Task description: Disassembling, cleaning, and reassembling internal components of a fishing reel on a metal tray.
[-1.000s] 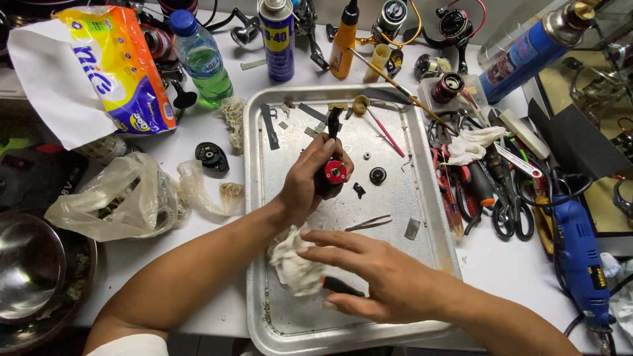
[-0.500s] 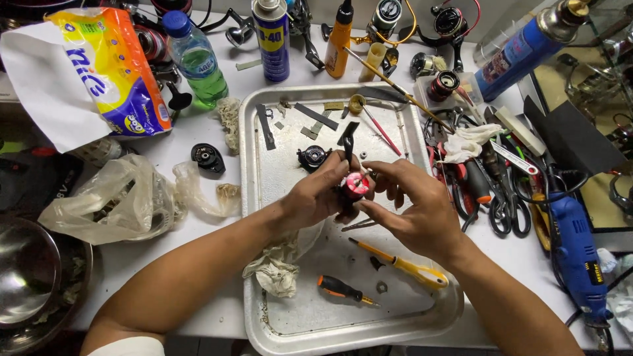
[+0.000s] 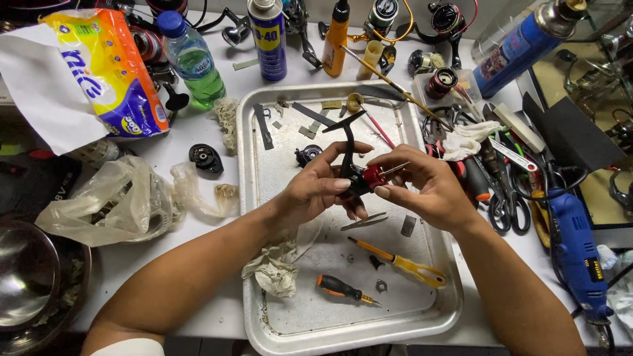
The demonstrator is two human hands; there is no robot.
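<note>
Both hands on 1 black-red reel body, 2 screwdrivers in tray

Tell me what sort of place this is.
Probably a repair bench for fishing reels: both hands, left hand and right hand, hold a black and red reel over a metal tray with screwdrivers; spray cans stand behind.

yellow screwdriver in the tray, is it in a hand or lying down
Lying down. The yellow screwdriver rests flat on the metal tray, below both hands, which hold the black and red reel part instead.
</note>
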